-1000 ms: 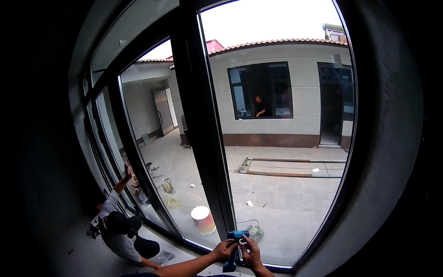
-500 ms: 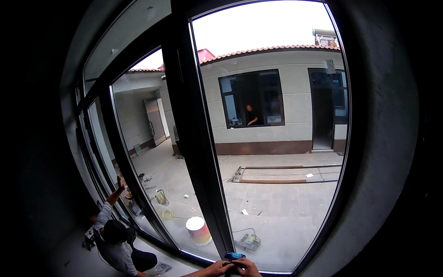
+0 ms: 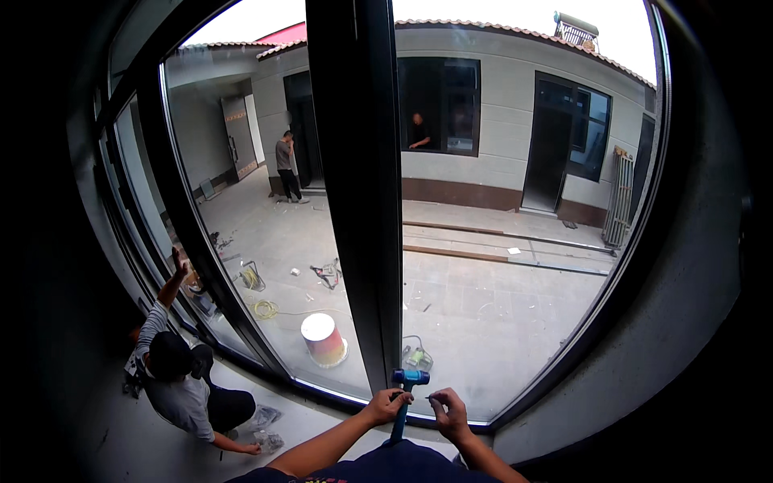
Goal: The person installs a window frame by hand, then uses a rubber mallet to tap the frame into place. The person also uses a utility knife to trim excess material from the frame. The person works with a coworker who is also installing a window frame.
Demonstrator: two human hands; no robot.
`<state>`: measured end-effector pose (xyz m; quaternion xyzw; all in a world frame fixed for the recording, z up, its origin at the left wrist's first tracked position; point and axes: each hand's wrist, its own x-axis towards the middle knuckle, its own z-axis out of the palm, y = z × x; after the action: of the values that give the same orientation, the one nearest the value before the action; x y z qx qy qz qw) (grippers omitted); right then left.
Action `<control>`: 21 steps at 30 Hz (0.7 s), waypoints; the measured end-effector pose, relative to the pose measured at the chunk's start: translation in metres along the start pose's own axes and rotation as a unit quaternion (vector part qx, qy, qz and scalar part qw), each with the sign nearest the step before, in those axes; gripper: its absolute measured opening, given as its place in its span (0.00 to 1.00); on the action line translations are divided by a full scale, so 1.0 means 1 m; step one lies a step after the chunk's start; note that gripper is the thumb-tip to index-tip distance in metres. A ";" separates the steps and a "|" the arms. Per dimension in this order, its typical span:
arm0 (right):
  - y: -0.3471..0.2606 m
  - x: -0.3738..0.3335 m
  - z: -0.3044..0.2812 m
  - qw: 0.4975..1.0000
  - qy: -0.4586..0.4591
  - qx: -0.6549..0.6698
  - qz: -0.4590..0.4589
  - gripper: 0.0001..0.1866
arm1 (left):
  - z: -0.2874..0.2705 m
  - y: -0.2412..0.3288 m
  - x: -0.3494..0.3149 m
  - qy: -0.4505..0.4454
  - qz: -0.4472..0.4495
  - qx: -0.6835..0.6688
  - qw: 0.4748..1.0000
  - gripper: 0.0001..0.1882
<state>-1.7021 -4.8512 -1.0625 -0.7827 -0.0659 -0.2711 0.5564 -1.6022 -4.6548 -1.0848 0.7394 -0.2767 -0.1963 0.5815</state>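
A mallet point(image 3: 412, 377) with a blue, dark-ended head stands upright in front of my body, its handle running down toward my dark shirt. My left hand point(image 3: 385, 406) is closed round the handle just under the head. To the right of the mallet, my right hand point(image 3: 451, 414) is raised with its fingers pinched together. A small dark thing seems to show at those fingertips, too small to name. Both hands are close to the bottom of a tall dark window frame point(image 3: 362, 241), beside its upright post.
At left a co-worker point(image 3: 177, 378) crouches by the frame, one arm raised against it, the other hand near clear plastic bags point(image 3: 266, 427). Beyond the glass are a bucket point(image 3: 324, 342), a green power tool point(image 3: 417, 357), long frame bars point(image 3: 499, 245) and two people.
My view has shifted, bringing my forearms and the mallet's handle into sight. My hands, close together before, are now apart, the right one off to the side of the mallet.
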 end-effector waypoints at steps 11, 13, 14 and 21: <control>0.017 -0.029 0.030 0.929 -0.049 0.202 0.306 0.09 | -0.003 -0.024 -0.021 0.194 -0.094 -0.353 0.911 0.21; -0.004 -0.011 0.027 0.936 -0.044 0.186 0.296 0.12 | -0.008 -0.026 -0.031 0.208 -0.091 -0.364 0.903 0.21; -0.008 -0.004 0.022 0.939 -0.023 0.182 0.292 0.14 | -0.010 -0.030 -0.032 0.219 -0.085 -0.357 0.904 0.21; -0.062 0.077 -0.025 0.978 0.015 0.129 0.162 0.17 | -0.051 -0.057 -0.044 0.313 -0.045 -0.350 0.882 0.18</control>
<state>-1.6712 -4.8655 -0.9665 -0.7006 0.0352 -0.1782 0.6901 -1.5942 -4.5791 -1.1287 0.5223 0.0401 -0.0651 0.8493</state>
